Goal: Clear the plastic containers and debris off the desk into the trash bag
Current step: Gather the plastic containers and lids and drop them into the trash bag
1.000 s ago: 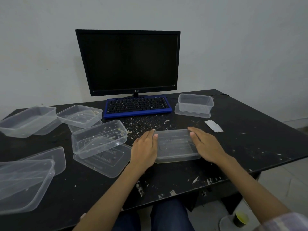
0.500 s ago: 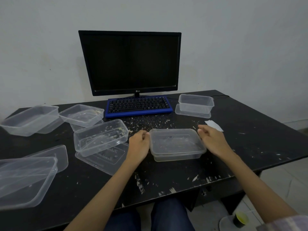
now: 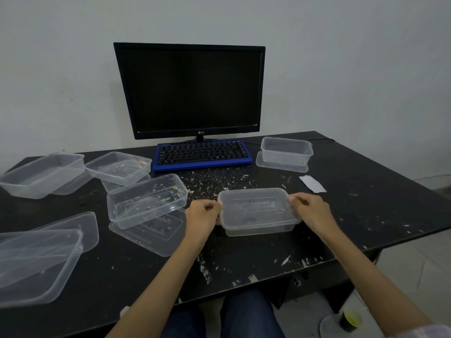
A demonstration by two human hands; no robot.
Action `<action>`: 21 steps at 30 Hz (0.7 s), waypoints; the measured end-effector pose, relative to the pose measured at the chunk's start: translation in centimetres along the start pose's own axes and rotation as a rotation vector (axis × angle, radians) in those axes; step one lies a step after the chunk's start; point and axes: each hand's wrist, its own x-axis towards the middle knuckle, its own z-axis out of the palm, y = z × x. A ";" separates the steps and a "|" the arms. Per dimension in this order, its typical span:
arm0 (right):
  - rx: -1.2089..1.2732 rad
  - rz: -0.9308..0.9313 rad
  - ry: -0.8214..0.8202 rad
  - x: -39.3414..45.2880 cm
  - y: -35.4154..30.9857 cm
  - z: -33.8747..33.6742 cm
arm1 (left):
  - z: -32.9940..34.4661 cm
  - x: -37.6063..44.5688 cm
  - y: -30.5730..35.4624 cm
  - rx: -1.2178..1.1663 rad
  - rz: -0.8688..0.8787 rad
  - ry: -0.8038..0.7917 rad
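Note:
A clear lidded plastic container [image 3: 257,211] sits on the black desk [image 3: 366,215] in front of me. My left hand [image 3: 202,215] grips its left end with curled fingers, and my right hand [image 3: 311,209] pinches its right end. Pale debris crumbs [image 3: 217,179] lie scattered between it and the keyboard. Several other clear containers and lids lie on the left: one [image 3: 146,200] on a loose lid [image 3: 148,230], two at the back left [image 3: 46,174] [image 3: 119,167], and one at the near left edge [image 3: 36,262]. Another container [image 3: 285,152] stands at the back right. No trash bag is in view.
A black monitor [image 3: 190,91] and a blue keyboard [image 3: 203,154] stand at the back centre. A white paper scrap [image 3: 312,183] lies right of the held container. On the floor at lower right is a dark cup [image 3: 350,319] on a plate. My knees are under the desk edge.
My hands went from lying flat at the container's sides to curling round its ends. The container now looks raised and nearer to me, with its lid on top.

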 end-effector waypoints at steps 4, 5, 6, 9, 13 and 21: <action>0.020 -0.011 0.026 -0.2 -0.1 0.1 | -0.1 -0.2 0.2 -0.022 -0.019 0.009; 0.022 -0.015 0.024 -0.4 -0.1 0.1 | -0.1 -0.3 0.2 -0.010 -0.008 0.014; 0.021 -0.021 0.020 -0.4 -0.1 0.1 | 0.0 -0.4 0.2 0.029 0.029 0.025; 0.012 -0.031 0.009 -0.5 -0.2 0.0 | -0.2 -0.5 0.5 0.211 0.188 0.029; -0.029 -0.041 -0.005 -0.4 -0.4 -0.3 | -0.7 0.0 0.8 0.191 0.200 -0.132; -0.023 -0.102 -0.003 -0.6 -0.2 0.0 | -0.7 -0.2 0.9 0.370 0.269 -0.170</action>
